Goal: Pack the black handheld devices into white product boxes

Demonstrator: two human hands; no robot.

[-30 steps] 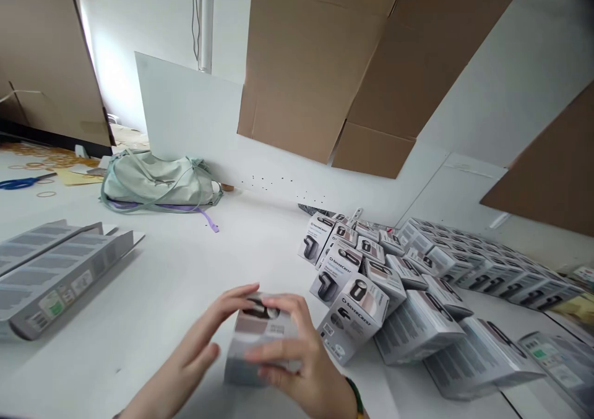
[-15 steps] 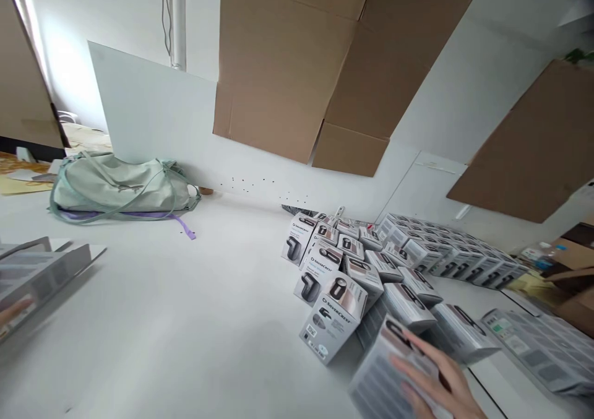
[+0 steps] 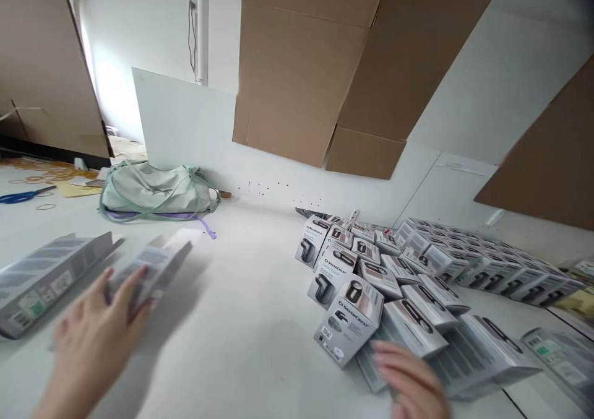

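My left hand (image 3: 95,338) is shut on a motion-blurred flat grey carton (image 3: 153,270), just right of another long grey carton (image 3: 49,283) lying on the white table (image 3: 241,320). My right hand (image 3: 408,375) is blurred, with fingers apart, at the front of a large heap of SilverCrest product boxes (image 3: 427,270). Its fingertips are over or touching a flat grey box (image 3: 375,363). Nearest it, a white-and-grey SilverCrest box (image 3: 348,323) stands tilted on one corner.
A pale green bag (image 3: 158,190) lies at the far side of the table against a white board (image 3: 180,122). Blue scissors (image 3: 23,195) and rubber bands (image 3: 37,176) lie at the far left. Brown cardboard sheets (image 3: 301,66) hang above.
My hands have separated from holding one box together. My left hand has moved left with a grey carton, and my right hand is at the heap's front. The view has shifted slightly.
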